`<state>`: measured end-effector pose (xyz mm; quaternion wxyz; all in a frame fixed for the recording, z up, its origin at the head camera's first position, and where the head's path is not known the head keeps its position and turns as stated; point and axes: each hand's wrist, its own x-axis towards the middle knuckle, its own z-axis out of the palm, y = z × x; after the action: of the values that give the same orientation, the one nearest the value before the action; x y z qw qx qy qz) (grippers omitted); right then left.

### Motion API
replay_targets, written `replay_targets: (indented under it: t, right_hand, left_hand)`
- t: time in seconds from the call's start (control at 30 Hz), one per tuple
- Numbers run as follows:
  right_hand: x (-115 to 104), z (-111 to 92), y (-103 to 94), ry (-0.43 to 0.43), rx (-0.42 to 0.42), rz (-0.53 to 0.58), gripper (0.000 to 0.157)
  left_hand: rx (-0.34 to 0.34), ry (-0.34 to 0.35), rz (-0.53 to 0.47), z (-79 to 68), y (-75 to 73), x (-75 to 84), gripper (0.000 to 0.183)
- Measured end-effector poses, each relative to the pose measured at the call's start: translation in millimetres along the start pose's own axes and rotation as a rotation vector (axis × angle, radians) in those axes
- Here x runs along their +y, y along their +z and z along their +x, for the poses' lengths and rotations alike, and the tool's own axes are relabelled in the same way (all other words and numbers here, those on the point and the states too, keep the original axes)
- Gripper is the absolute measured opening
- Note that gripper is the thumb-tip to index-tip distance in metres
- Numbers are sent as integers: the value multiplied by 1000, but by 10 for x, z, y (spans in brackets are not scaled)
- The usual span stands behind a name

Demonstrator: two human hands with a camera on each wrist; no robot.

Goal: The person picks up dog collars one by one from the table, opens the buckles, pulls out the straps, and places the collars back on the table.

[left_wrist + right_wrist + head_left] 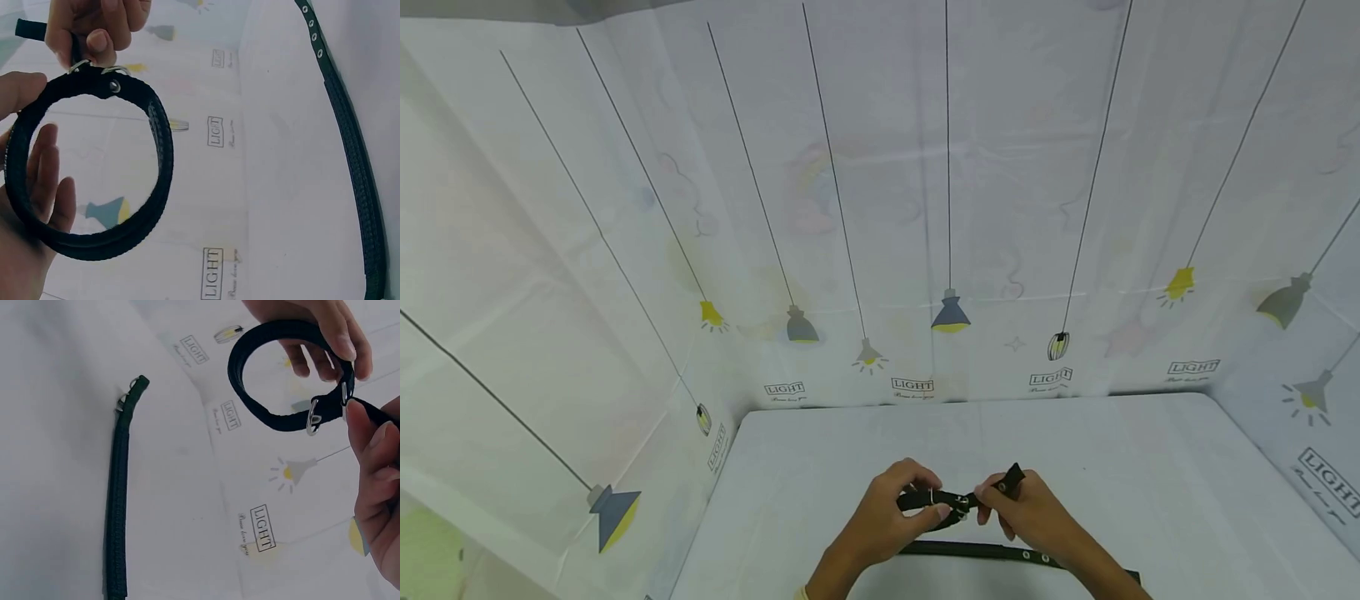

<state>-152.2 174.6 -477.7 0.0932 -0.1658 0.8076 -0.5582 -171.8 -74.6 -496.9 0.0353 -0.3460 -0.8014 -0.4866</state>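
A dark collar (106, 247), closed into a round loop, is held up over the table between both hands. My left hand (880, 517) holds the band of the loop between thumb and fingers. With thumb and fingertips, my right hand (1033, 512) pinches the strap by the buckle (344, 394); the strap's free end (1015, 477) sticks out past that hand. A metal D-ring (312, 417) sits on the band near the buckle, and a rivet (114, 86) shows beside it.
A second dark collar (962, 549) lies stretched out on the white table (820, 442), nearer the body, with metal eyelets (314, 37) at one end and metal fittings (127, 395) at the other. White sheeting (880, 208) printed with lamps hangs behind the table and at its sides.
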Motion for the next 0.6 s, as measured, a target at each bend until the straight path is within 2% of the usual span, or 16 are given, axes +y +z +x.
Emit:
replay_targets:
  t: [0.2,0.43,0.6]
  right_hand:
    - [-37,26,60,53,48,-39,25]
    - [-58,14,90,23,40,-41,27]
    - [-37,-3,104,17,34,-8,29]
  left_hand:
    - [-1,59,158,17,21,78,23]
    - [13,113,335,57,53,188,12]
    - [7,125,394,95,58,228,8]
